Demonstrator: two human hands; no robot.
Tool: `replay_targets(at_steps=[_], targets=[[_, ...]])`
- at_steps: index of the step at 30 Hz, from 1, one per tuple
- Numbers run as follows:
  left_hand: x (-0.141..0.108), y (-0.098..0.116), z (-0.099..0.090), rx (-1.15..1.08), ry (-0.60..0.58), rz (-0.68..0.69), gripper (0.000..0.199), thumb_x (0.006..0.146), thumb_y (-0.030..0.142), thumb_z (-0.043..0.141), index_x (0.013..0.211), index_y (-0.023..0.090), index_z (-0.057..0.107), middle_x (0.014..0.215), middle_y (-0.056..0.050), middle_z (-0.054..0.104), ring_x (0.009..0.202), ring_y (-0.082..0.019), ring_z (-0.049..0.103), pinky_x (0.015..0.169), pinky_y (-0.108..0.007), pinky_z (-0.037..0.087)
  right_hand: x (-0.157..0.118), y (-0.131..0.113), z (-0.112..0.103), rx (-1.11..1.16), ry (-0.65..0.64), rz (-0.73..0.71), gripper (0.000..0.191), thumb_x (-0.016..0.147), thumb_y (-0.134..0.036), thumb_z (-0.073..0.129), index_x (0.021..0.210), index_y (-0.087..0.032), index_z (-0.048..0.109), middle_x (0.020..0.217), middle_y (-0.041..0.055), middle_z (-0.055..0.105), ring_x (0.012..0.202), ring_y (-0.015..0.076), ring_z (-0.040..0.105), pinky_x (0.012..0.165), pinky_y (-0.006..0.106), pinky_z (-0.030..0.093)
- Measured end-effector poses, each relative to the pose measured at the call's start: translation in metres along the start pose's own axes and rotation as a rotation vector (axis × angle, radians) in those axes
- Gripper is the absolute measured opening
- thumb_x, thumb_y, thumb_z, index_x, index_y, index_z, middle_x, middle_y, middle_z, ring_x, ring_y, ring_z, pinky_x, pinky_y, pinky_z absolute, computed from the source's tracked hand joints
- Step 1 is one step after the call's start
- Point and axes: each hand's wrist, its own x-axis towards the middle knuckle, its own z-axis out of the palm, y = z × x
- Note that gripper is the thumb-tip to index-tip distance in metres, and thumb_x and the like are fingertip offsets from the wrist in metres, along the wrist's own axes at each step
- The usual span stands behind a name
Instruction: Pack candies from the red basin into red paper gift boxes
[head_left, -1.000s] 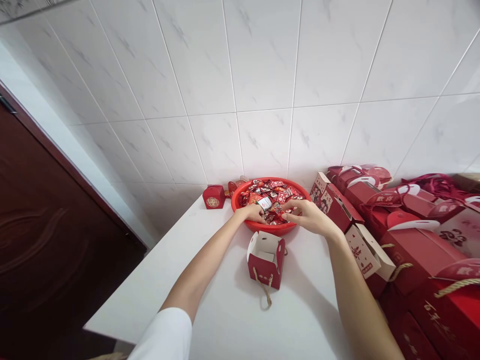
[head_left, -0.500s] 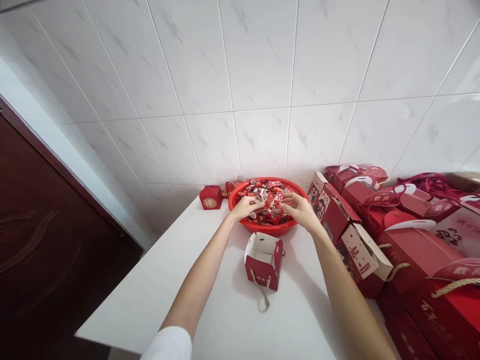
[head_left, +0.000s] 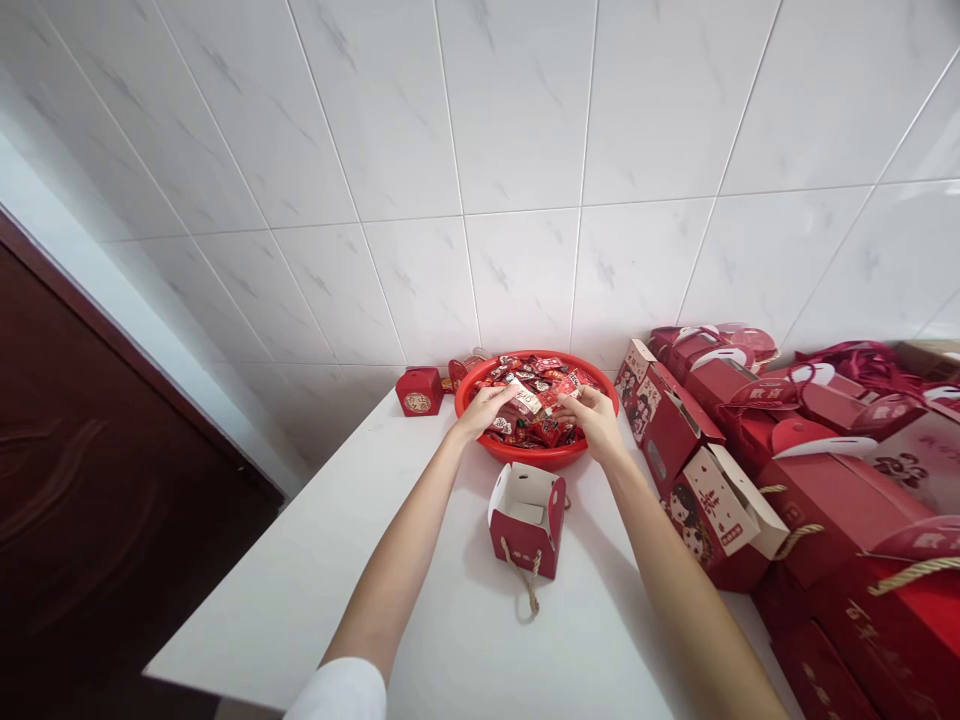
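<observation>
A round red basin (head_left: 540, 459) full of wrapped candies (head_left: 544, 434) stands at the back of the white table. Over its left part, my left hand (head_left: 481, 409) pinches a pale wrapped candy (head_left: 525, 396). My right hand (head_left: 594, 416), above the basin's right part, has its fingers closed on a red wrapped candy (head_left: 557, 394). In front of the basin sits a small red box (head_left: 527, 540), its top open and its inside white, with a rope handle hanging down its front. No candy shows inside it.
A small closed red box (head_left: 419, 391) stands left of the basin. Many red gift boxes (head_left: 840, 490) with rope handles are piled along the right side. Behind the white table (head_left: 360, 540) rises a tiled wall (head_left: 517, 270); a dark door (head_left: 97, 480) is at left.
Both hands have closed on candies, and a pale one now shows raised at my left fingertips. My right hand has shifted slightly left. The small open box has stayed in place.
</observation>
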Motion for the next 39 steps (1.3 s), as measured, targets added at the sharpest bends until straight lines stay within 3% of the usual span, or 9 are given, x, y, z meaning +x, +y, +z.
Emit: replay_targets(at_steps=[4, 8, 11, 16, 21, 27, 33, 39], targets=[[0.002, -0.002, 0.000, 0.014, 0.060, 0.017, 0.057, 0.068, 0.070, 0.072, 0.080, 0.015, 0.069, 0.078, -0.006, 0.072, 0.076, -0.020, 0.068, 0.072, -0.032, 0.057, 0.000, -0.003, -0.002, 0.017, -0.003, 0.028, 0.041, 0.053, -0.049, 0.084, 0.067, -0.021, 0.058, 0.064, -0.0008, 0.060, 0.061, 0.0161, 0.063, 0.064, 0.030, 0.055], [0.002, -0.004, 0.000, 0.098, 0.161, -0.009, 0.055, 0.073, 0.071, 0.068, 0.075, 0.015, 0.069, 0.067, -0.004, 0.066, 0.055, -0.014, 0.058, 0.050, -0.027, 0.048, 0.000, -0.005, -0.003, 0.029, 0.020, 0.021, 0.035, 0.054, -0.044, 0.081, 0.062, -0.021, 0.056, 0.069, -0.0003, 0.060, 0.067, 0.0153, 0.060, 0.067, 0.029, 0.054], [0.002, -0.006, -0.001, 0.130, 0.191, -0.020, 0.055, 0.075, 0.069, 0.067, 0.075, 0.014, 0.072, 0.066, -0.005, 0.066, 0.049, -0.013, 0.054, 0.044, -0.027, 0.043, -0.001, -0.007, -0.002, 0.054, 0.017, 0.040, 0.032, 0.054, -0.042, 0.078, 0.061, -0.022, 0.054, 0.071, 0.0008, 0.062, 0.072, 0.0162, 0.061, 0.067, 0.028, 0.052], [0.003, -0.006, -0.002, 0.096, 0.103, 0.088, 0.049, 0.071, 0.060, 0.074, 0.087, 0.014, 0.077, 0.085, -0.007, 0.074, 0.073, -0.019, 0.066, 0.066, -0.032, 0.056, -0.004, -0.007, 0.005, 0.120, -0.025, 0.078, 0.022, 0.053, -0.032, 0.074, 0.066, -0.021, 0.060, 0.078, 0.0019, 0.068, 0.079, 0.0160, 0.063, 0.068, 0.025, 0.048], [0.003, -0.003, -0.003, 0.120, 0.124, 0.111, 0.035, 0.072, 0.045, 0.074, 0.087, 0.014, 0.079, 0.094, -0.008, 0.077, 0.099, -0.026, 0.068, 0.094, -0.038, 0.053, -0.003, -0.005, 0.006, 0.108, -0.001, 0.080, 0.029, 0.053, -0.036, 0.076, 0.065, -0.022, 0.055, 0.073, 0.0005, 0.066, 0.073, 0.0157, 0.061, 0.062, 0.025, 0.045], [0.000, -0.003, -0.007, 0.113, 0.086, 0.185, 0.030, 0.066, 0.034, 0.077, 0.090, 0.016, 0.079, 0.100, -0.009, 0.077, 0.108, -0.029, 0.067, 0.101, -0.043, 0.049, -0.001, -0.006, 0.004, 0.107, 0.011, 0.086, 0.043, 0.050, -0.048, 0.083, 0.068, -0.022, 0.055, 0.076, 0.0010, 0.064, 0.073, 0.0166, 0.061, 0.056, 0.024, 0.044], [0.004, -0.008, -0.009, 0.065, 0.148, 0.152, 0.045, 0.054, 0.032, 0.086, 0.095, 0.015, 0.076, 0.115, -0.010, 0.073, 0.112, -0.029, 0.064, 0.103, -0.044, 0.047, 0.000, -0.003, 0.005, 0.050, 0.000, 0.065, 0.046, 0.050, -0.053, 0.083, 0.069, -0.022, 0.056, 0.078, 0.0013, 0.066, 0.080, 0.0190, 0.063, 0.059, 0.025, 0.043], [0.005, -0.006, 0.009, 0.005, 0.156, 0.160, 0.049, 0.053, 0.036, 0.089, 0.095, 0.014, 0.075, 0.114, -0.009, 0.072, 0.105, -0.025, 0.065, 0.099, -0.042, 0.049, -0.002, -0.002, 0.005, 0.036, -0.050, 0.063, 0.047, 0.052, -0.052, 0.084, 0.069, -0.022, 0.053, 0.073, -0.0014, 0.063, 0.075, 0.0160, 0.060, 0.061, 0.024, 0.044]])
